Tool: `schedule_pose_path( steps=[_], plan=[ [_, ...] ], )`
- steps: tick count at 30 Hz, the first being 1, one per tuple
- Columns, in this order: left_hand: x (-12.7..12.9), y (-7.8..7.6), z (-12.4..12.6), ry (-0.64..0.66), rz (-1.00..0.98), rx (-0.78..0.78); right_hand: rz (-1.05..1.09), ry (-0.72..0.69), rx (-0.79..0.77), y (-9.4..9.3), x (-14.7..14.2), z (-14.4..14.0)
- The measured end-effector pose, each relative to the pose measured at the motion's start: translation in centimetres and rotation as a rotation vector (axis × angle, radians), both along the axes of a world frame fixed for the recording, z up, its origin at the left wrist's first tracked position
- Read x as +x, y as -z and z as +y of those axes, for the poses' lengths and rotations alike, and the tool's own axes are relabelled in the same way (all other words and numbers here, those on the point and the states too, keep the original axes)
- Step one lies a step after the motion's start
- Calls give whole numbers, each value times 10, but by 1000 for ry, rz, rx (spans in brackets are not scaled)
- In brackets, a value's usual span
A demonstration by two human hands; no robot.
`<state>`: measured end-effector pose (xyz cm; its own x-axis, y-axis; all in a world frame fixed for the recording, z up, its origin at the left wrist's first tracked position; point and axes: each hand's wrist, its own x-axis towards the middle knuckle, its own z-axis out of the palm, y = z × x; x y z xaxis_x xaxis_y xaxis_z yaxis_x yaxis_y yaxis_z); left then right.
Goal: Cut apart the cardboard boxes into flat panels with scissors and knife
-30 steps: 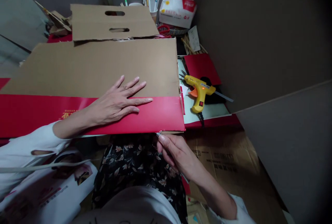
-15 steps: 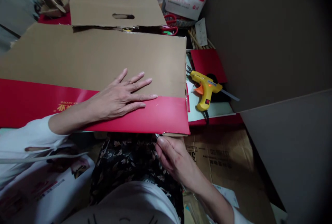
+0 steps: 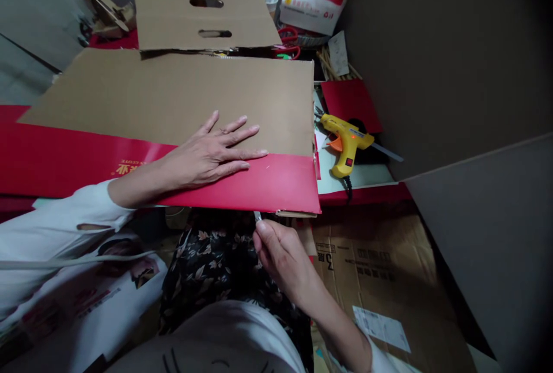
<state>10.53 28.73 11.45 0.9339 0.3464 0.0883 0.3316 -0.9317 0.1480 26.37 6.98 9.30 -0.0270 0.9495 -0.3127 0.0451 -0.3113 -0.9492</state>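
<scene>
My left hand (image 3: pixel 211 157) lies flat with fingers spread on a large cardboard sheet. Its palm and lower fingers rest on the glossy red band (image 3: pixel 280 186), the upper fingers on the bare brown part (image 3: pixel 194 91). Just below the sheet's front edge, my right hand (image 3: pixel 283 252) is closed around a utility knife (image 3: pixel 258 216). Only a short piece of its metal blade shows, pointing up at that edge; the handle is hidden in my fingers. Right of the blade, a strip of layered cardboard (image 3: pixel 298 214) shows beneath the red edge.
A yellow glue gun (image 3: pixel 345 140) with a lit orange lamp lies to the right. Behind are a cardboard piece with two handle slots (image 3: pixel 207 19), red-handled scissors (image 3: pixel 288 42) and a tissue pack (image 3: pixel 313 2). A flattened carton (image 3: pixel 380 263) stands below on the right.
My right hand has moved slightly left along the sheet's front edge, and more of the blade shows. My left hand stays flat on the sheet. The whole view has shifted a little.
</scene>
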Motion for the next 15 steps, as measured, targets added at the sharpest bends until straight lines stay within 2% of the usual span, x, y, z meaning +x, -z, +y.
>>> schedule_pose_path(
  steps=[7,12,15],
  plan=[
    [0,-1,-1,11,-4,-9,-22,-52,-69,-3,-2,-21],
    [0,-1,0,6,-3,5,32,10,17,3,-14,3],
    [0,-1,-1,5,1,4,59,24,19,8,-25,3]
  ],
)
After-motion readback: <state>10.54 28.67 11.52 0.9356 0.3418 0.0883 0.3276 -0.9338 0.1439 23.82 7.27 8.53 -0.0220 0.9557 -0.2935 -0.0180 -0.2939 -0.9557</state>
